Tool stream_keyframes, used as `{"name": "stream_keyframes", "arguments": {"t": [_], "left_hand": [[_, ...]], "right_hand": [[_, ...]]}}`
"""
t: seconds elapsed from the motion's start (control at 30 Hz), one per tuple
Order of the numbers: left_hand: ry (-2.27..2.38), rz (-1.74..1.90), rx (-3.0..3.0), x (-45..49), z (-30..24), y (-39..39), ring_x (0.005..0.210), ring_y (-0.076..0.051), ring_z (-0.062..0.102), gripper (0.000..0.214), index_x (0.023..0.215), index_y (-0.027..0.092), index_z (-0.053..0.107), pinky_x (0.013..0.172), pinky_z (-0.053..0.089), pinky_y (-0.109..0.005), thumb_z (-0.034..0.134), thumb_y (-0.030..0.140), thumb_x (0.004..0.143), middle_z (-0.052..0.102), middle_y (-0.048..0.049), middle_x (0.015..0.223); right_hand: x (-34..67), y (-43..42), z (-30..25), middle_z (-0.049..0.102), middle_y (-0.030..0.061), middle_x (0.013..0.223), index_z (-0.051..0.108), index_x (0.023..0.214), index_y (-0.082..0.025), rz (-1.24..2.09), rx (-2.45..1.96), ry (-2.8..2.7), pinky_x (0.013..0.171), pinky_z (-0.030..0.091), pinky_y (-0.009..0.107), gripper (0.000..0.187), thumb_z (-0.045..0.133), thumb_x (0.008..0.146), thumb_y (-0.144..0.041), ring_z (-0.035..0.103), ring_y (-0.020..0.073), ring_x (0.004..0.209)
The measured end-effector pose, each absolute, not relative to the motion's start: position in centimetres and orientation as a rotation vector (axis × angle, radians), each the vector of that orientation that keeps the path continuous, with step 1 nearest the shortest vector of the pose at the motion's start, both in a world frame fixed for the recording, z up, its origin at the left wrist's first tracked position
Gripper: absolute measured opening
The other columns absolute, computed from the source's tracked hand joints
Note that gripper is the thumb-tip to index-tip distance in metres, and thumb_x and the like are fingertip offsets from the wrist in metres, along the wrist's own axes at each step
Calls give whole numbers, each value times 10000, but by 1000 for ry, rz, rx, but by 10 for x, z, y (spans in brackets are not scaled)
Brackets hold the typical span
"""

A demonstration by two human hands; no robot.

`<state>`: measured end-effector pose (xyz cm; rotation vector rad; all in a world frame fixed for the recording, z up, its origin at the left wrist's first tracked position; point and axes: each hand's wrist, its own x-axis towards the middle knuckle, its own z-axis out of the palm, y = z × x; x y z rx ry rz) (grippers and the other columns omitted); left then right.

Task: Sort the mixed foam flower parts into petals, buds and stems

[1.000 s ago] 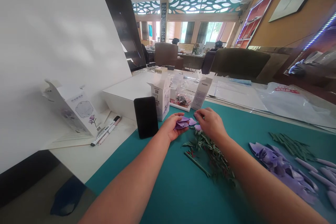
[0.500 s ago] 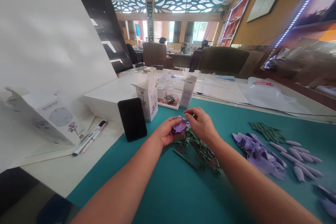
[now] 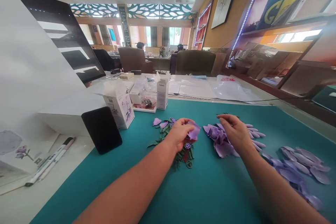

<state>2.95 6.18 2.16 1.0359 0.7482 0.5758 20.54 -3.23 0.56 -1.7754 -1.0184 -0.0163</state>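
Note:
My left hand (image 3: 181,133) is closed around several thin purple petals (image 3: 194,131), pinched between thumb and fingers. It hovers over a pile of green plastic stems and leaves (image 3: 166,131) with small red bits and little purple rings among them. My right hand (image 3: 234,131) is beside a heap of purple petals (image 3: 219,145), above its right part. Its thumb and fingertips are drawn together; whether anything small is between them I cannot make out. Pale lilac pointed pieces (image 3: 256,133) show partly behind this hand. Two loose light petals (image 3: 156,121) lie at the pile's far left.
A black tablet or phone (image 3: 102,130) leans upright at left, near an opened white box (image 3: 120,106). Another slim box (image 3: 162,92) stands behind. More lilac petals (image 3: 306,162) lie on the green mat (image 3: 204,189) at right. Two marker pens (image 3: 49,162) rest at left.
My right hand has moved away from the left, rightward to the petal heap. My left hand keeps its petals. The view has turned to the right.

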Motion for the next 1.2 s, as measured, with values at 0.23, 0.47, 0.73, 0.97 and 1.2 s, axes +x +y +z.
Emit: {"name": "stream_keyframes", "arguments": {"t": [0.23, 0.47, 0.73, 0.97, 1.2], "left_hand": [[844, 780, 1274, 114, -7, 40, 634, -134, 521, 163, 721, 181, 573, 599, 452, -229, 587, 32, 655, 540, 7, 659], [924, 926, 1549, 130, -30, 30, 968, -212, 517, 191, 768, 210, 538, 951, 358, -334, 526, 22, 732, 590, -55, 924], [828, 921, 1837, 129, -37, 11, 1109, -280, 480, 226, 967, 178, 614, 1016, 317, -387, 644, 268, 762, 591, -130, 1119], [888, 696, 2199, 132, -35, -3, 1341, -296, 294, 525, 1343, 232, 439, 1105, 218, -503, 433, 485, 883, 417, -73, 1433], [844, 626, 2227, 128, -29, -4, 1368, -316, 257, 610, 1386, 221, 397, 1101, 222, -537, 284, 575, 902, 368, -79, 1471]], "right_hand": [[255, -42, -21, 682, 79, 823, 659, 953, -149, 53, -1909, -941, 686, 442, 334, 384, 448, 786, -424, 590, 212, 747], [271, -40, -35, 690, 106, 990, 660, 993, -165, 90, -2123, -1066, 798, 433, 338, 390, 368, 866, -392, 599, 240, 946], [267, -36, -49, 684, 116, 1037, 665, 1008, -158, 159, -2133, -1148, 851, 426, 363, 441, 325, 896, -415, 598, 256, 980], [273, -34, -56, 698, 91, 1005, 669, 1000, -188, 140, -2107, -1171, 857, 436, 328, 397, 324, 901, -358, 608, 222, 976], [276, -32, -61, 692, 101, 1019, 663, 1035, -170, 129, -2064, -1240, 862, 437, 305, 372, 351, 887, -310, 611, 209, 973]]}}
